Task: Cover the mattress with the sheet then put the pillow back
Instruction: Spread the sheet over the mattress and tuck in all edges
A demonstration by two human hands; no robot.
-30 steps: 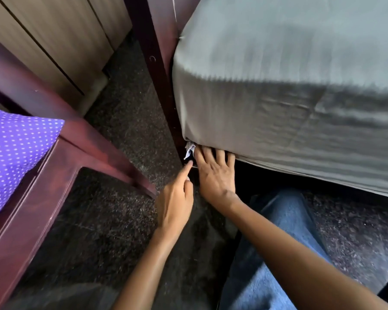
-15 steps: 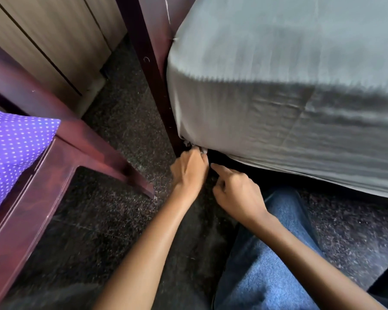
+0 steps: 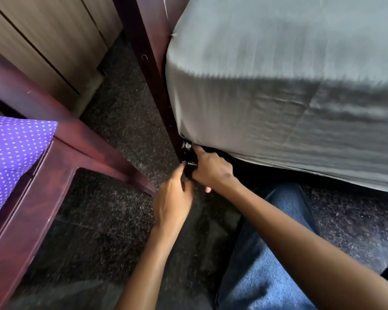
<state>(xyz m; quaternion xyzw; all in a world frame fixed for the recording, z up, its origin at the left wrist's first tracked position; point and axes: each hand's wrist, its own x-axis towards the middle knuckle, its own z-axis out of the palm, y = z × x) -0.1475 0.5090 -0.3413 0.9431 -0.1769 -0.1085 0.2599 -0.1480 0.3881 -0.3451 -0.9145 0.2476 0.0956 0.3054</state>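
A grey sheet [image 3: 267, 90] is stretched over the mattress corner, wrinkled along the near side. Its lower edge hangs just above the floor. My right hand [image 3: 213, 170] is curled at the bottom of that corner, its forefinger touching the sheet's edge beside the dark bed post [image 3: 157, 70]. My left hand [image 3: 173, 200] is curled just below and to the left, fingertips against the foot of the post. Shadow hides whether either hand holds cloth. The purple pillow with white dots [image 3: 11, 157] lies on a chair at the left.
A dark red wooden chair [image 3: 61, 175] stands close on the left, one leg reaching toward my hands. Beige cupboard doors [image 3: 45, 36] are behind it. The floor [image 3: 103, 220] is dark speckled stone. My knee in blue jeans [image 3: 267, 253] is under my right arm.
My right hand went from flat under the sheet's edge to a curled fist at the corner. My left hand rose to the corner, then dropped back slightly lower.
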